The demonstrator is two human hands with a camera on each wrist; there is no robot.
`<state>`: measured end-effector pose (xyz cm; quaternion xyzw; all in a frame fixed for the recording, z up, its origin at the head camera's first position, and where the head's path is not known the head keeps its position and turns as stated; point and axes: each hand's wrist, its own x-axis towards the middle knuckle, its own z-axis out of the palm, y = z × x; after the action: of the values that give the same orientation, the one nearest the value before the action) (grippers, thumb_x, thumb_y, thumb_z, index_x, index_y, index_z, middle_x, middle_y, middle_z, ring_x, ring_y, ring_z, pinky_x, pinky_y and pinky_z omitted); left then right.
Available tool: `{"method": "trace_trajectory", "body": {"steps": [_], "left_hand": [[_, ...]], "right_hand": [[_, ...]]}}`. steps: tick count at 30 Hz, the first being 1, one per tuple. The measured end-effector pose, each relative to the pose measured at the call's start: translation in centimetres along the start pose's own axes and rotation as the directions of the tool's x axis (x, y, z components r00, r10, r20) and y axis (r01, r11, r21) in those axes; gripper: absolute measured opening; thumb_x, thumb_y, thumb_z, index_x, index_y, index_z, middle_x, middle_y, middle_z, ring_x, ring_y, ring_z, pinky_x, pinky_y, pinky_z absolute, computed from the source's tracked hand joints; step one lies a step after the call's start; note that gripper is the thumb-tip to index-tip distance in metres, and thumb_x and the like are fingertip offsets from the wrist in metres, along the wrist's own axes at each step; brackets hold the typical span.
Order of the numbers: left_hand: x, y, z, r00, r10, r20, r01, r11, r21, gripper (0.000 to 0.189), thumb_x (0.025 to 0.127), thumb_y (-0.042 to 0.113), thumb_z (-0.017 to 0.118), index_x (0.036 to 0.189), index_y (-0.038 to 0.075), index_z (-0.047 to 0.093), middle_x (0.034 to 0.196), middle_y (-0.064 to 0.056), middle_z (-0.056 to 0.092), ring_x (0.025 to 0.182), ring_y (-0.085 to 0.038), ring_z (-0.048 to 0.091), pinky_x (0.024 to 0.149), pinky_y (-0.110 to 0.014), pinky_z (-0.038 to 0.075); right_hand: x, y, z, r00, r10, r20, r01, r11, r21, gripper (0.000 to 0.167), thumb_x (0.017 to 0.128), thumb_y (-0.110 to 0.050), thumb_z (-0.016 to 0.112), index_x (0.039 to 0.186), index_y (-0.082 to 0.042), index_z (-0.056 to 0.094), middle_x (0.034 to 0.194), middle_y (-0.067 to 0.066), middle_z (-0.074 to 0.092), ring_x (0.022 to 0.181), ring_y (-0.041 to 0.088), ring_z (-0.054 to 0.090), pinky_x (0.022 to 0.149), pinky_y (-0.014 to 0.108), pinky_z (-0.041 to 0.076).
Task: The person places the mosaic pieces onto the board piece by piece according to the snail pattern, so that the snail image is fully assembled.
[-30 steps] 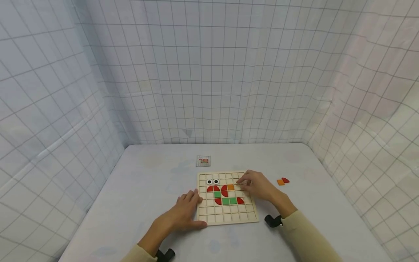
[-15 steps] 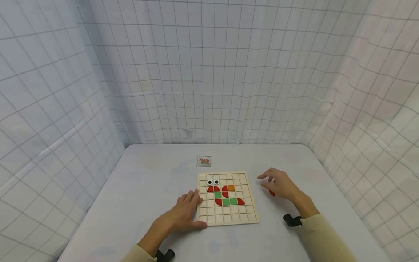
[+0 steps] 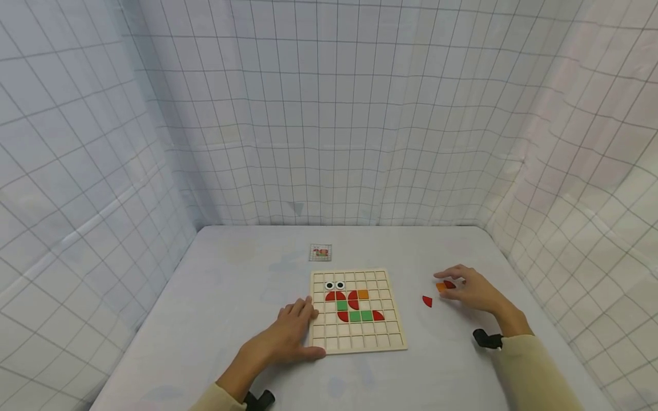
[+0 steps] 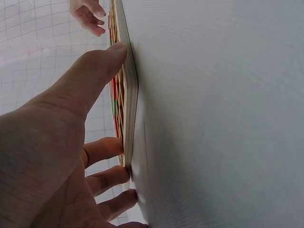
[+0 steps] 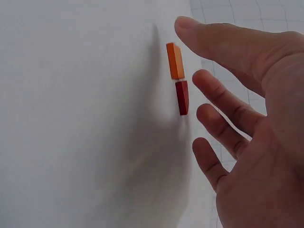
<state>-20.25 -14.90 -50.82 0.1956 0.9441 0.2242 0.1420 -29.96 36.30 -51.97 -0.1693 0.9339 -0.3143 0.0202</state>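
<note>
My left hand rests against the left side of a wooden grid board. Its thumb touches the near left corner and its fingertips lie along the edge. On the board sit two round eye tiles, red quarter-circle tiles, green square tiles and an orange square tile. My right hand hovers with spread fingers around a loose orange square block and a dark red quarter-circle block, which lie close together. Its fingers and thumb stay apart from both in the right wrist view.
Another loose red quarter-circle block lies between the board and my right hand. Behind the board is a small picture card with a coloured figure. White grid-patterned curtains enclose the white table at the back and sides.
My right hand has moved from the board rightward to the loose blocks. A red quarter-circle block, partly hidden under it half a second ago, now lies on the table. The left hand stays put.
</note>
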Motion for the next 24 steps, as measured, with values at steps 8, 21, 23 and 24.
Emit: {"method": "trace_trajectory", "body": {"steps": [8,21,23,24], "left_hand": [[0.0,0.1,0.0,1.000,0.003,0.003,-0.003,1.000,-0.003,0.112,0.093,0.059,0.096,0.172,0.000,0.044,0.186,-0.031,0.034,0.171,-0.057,0.038,0.139,-0.075,0.031],[0.0,0.1,-0.2,1.000,0.007,-0.001,-0.007,1.000,-0.007,0.112,0.093,0.059,0.096,0.172,-0.001,0.044,0.184,-0.032,0.036,0.168,-0.057,0.040,0.138,-0.076,0.031],[0.1,0.0,-0.1,1.000,0.017,-0.003,-0.017,1.000,-0.008,0.109,0.094,0.058,0.096,0.171,-0.001,0.045,0.184,-0.032,0.037,0.166,-0.057,0.042,0.138,-0.077,0.031],[0.1,-0.1,-0.1,1.000,0.027,-0.008,-0.027,1.000,-0.002,0.108,0.094,0.058,0.096,0.170,-0.001,0.046,0.183,-0.032,0.038,0.164,-0.057,0.044,0.136,-0.078,0.032]], "right_hand": [[-0.2,2.1,0.1,0.999,0.017,0.048,-0.019,0.999,0.042,0.041,0.100,-0.025,0.094,0.139,-0.016,0.084,0.136,0.008,0.078,0.117,0.020,0.067,0.098,0.027,0.058],[0.3,2.2,0.1,0.998,0.012,0.068,-0.017,0.997,0.077,0.028,0.104,-0.016,0.088,0.132,-0.012,0.086,0.121,0.003,0.083,0.101,0.009,0.065,0.087,0.023,0.055],[0.3,2.1,0.1,0.997,0.019,0.070,-0.025,0.997,0.080,0.028,0.105,-0.015,0.088,0.132,-0.012,0.086,0.121,0.003,0.083,0.101,0.010,0.065,0.087,0.023,0.055],[0.3,2.1,0.1,0.997,0.022,0.072,-0.027,0.996,0.081,0.028,0.105,-0.015,0.088,0.132,-0.011,0.086,0.120,0.004,0.083,0.101,0.010,0.065,0.087,0.023,0.055]]}}
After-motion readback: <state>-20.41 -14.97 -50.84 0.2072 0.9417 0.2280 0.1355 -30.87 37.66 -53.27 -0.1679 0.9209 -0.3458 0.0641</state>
